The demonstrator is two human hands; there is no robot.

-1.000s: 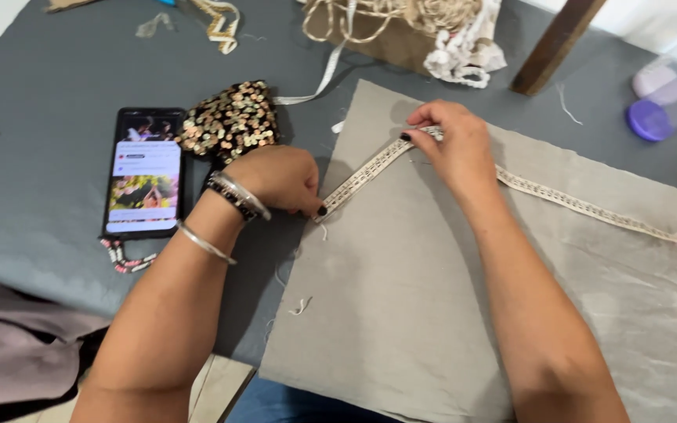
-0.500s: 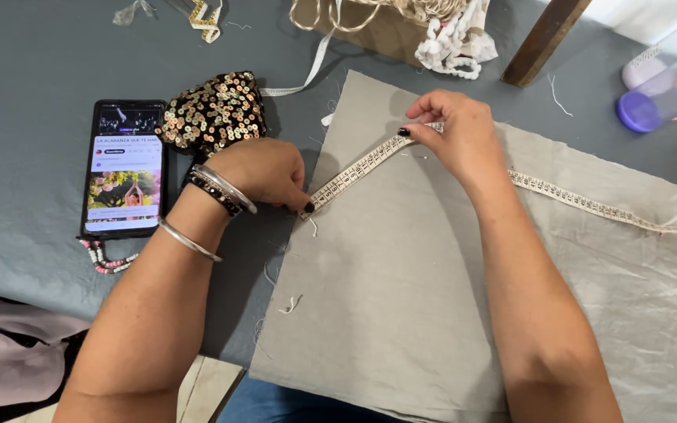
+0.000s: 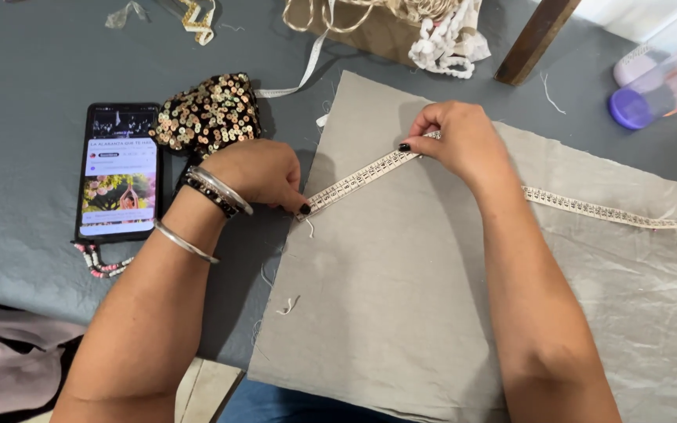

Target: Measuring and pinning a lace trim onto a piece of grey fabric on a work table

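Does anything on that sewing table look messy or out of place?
Only small things: loose threads fray off the beige cloth edge near the left hand, which pins the measuring tape with the right hand. Tangled trims lie heaped at the top.

The right hand [image 3: 464, 145] covers part of the measuring tape [image 3: 358, 180], whose far end runs off the right edge. The grey cloth [image 3: 401, 313] is cut off below and right.
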